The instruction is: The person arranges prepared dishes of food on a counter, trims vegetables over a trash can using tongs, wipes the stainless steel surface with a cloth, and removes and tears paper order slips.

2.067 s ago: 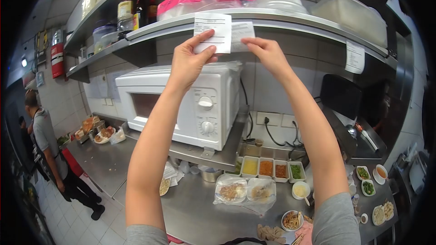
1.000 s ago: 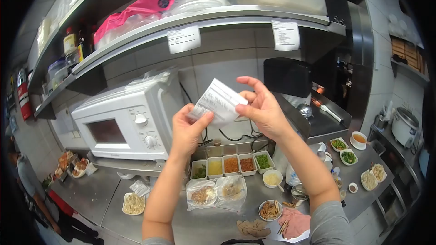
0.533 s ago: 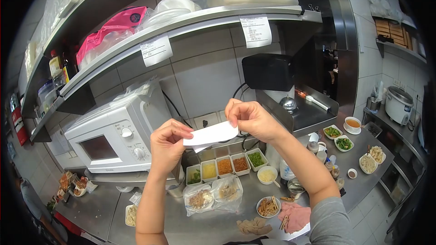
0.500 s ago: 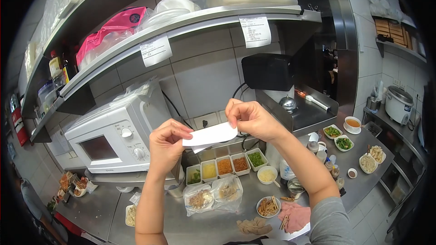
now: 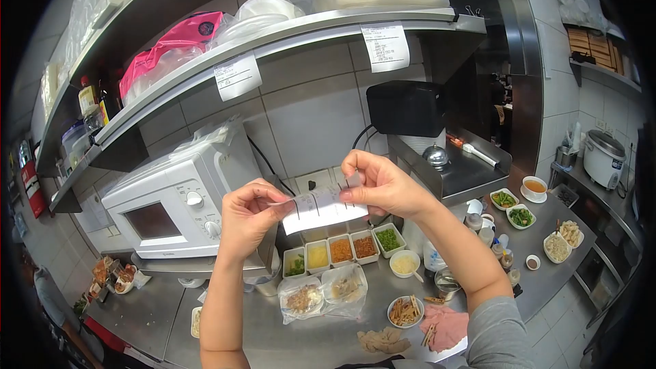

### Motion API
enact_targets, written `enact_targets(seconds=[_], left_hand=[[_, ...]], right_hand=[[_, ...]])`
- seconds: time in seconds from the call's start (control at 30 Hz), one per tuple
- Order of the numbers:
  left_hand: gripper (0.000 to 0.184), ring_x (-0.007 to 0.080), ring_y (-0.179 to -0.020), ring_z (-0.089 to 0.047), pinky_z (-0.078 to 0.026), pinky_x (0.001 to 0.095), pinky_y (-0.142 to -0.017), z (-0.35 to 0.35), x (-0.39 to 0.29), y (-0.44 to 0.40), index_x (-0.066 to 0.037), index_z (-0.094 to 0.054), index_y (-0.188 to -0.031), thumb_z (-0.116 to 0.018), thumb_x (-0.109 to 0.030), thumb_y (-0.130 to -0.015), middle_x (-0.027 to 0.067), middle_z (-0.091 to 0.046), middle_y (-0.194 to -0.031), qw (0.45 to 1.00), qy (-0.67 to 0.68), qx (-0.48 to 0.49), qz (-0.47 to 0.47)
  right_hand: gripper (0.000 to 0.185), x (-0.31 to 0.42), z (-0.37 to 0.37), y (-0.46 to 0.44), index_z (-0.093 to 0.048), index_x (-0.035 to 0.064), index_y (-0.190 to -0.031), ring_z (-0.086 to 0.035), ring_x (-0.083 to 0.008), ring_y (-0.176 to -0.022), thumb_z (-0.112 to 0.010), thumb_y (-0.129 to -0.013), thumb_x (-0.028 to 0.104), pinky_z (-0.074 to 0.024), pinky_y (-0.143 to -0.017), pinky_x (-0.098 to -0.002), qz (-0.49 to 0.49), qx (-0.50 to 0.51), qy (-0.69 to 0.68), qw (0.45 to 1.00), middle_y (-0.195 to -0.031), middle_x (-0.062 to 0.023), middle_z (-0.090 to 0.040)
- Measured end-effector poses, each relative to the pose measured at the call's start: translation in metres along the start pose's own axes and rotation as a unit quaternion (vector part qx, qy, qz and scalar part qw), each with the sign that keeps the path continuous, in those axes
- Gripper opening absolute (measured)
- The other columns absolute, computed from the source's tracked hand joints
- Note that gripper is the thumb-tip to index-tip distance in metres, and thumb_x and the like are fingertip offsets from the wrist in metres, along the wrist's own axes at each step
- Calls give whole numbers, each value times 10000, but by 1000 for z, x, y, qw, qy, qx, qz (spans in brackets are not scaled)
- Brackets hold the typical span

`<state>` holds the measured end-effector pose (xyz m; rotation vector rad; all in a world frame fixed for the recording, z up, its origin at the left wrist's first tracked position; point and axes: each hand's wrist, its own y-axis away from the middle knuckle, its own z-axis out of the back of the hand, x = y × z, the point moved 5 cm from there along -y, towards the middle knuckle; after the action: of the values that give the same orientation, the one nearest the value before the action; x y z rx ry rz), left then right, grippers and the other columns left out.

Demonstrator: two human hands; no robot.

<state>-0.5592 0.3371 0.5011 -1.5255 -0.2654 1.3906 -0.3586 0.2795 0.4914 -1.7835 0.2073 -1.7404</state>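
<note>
Between my two hands a white printed paper slip [image 5: 322, 212] is stretched sideways, with dark print and lines on its face. My left hand [image 5: 254, 213] pinches its left end between thumb and fingers. At the other end, my right hand [image 5: 377, 183] grips the slip with its thumb in front. Below the slip stand several white tubs of chopped ingredients, among them a tub of chopped greens [image 5: 389, 238]. Clear plastic bags of food [image 5: 322, 294] lie on the steel counter under my hands.
A white microwave [image 5: 160, 205] stands at left. Two similar slips, one a printed slip [image 5: 385, 46], hang from the overhead shelf [image 5: 294, 33]. To the right are a call bell [image 5: 435, 157], a bowl of clothespins [image 5: 405, 311], a pink cloth [image 5: 445, 326] and small dishes. Someone's sleeve shows at far left.
The slip has tilted between my hands, from a blank, folded-looking strip to one with its printed face showing. Both hands stay in nearly the same place.
</note>
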Motion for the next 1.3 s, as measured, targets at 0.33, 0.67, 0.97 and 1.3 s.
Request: enact_targets(seconds=[0.33, 0.67, 0.97, 1.3], left_hand=[[142, 111, -742, -582, -475, 225, -688, 15, -3, 3, 17, -641, -718, -552, 126, -700, 86, -607, -807, 999, -22, -11, -28], [311, 210, -1020, -574, -364, 397, -985, -9, -26, -21, -1, -631, -1039, -440, -208, -906, 128, -623, -1068, 969, -232, 54, -60], [409, 263, -568, -539, -387, 423, -770, -19, 4, -28, -39, -581, -571, -505, -237, -921, 113, -570, -553, 849, -514, 47, -117], [145, 215, -842, -626, -413, 381, -885, -49, -30, -40, -63, -664, -888, -659, -56, -744, 114, -637, -931, 868, -389, 107, -288]], right_hand=[[105, -2, 13, -4, -533, 46, -866, -456, -31, -542, -613, -815, 2, -407, -513, -166, 155, -47, 50, 985, -689, 32, -444], [143, 4, -7, -10, -564, -14, -691, -538, -164, -632, -443, -654, -81, -417, -586, -298, 229, 52, 313, 920, -674, -77, -551], [126, 17, -3, 9, -536, -5, -671, -490, -145, -541, -429, -683, -72, -381, -508, -280, 245, 14, 344, 906, -643, -62, -537], [302, 34, 38, -22, -425, 59, -1163, -377, 0, -457, -536, -883, 82, -275, -387, -167, 56, -14, 162, 985, -634, 53, -506]])
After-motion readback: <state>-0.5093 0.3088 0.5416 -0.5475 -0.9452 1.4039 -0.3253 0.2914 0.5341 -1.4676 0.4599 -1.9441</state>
